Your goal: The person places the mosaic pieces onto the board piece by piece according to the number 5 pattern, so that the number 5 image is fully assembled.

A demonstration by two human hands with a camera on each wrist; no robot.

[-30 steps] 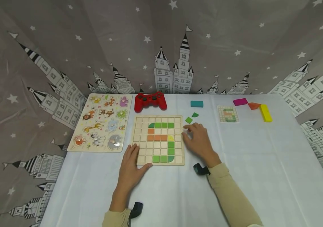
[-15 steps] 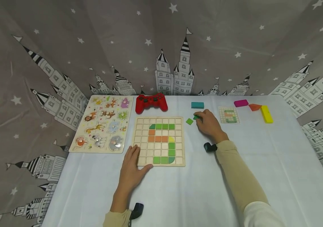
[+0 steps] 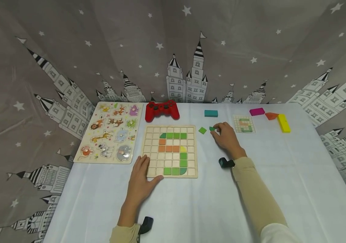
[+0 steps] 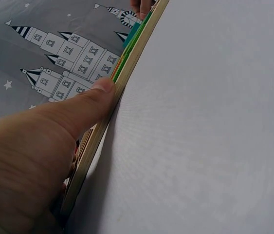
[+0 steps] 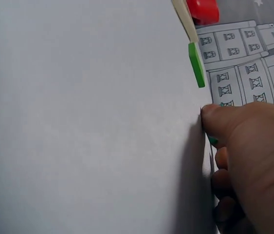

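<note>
A square wooden grid board [image 3: 191, 172] lies mid-table, with green, orange and yellow tiles set in its cells. My left hand [image 3: 140, 182] rests at its near left corner, fingers along the left edge and thumb on the near edge; the left wrist view shows the thumb [image 4: 90, 105] touching the rim. To the right of the board, my right hand [image 3: 226, 136] pinches a dark green quarter-circle tile [image 3: 212, 128], mostly hidden behind the thumb in the right wrist view. A light green square tile [image 3: 202, 130] lies between that hand and the board.
An animal peg puzzle [image 3: 107, 131] lies on the left, near a red game controller [image 3: 162, 110]. Behind the right hand are a teal block [image 3: 211, 113] and a pattern card [image 3: 244, 124]. Magenta [image 3: 257, 111], orange [image 3: 271, 116] and yellow [image 3: 283, 123] blocks sit farther right.
My right hand has moved from the board's right edge to the dark green quarter-circle tile, taken hold of it and shifted it slightly nearer. The left hand has stayed at the board's corner.
</note>
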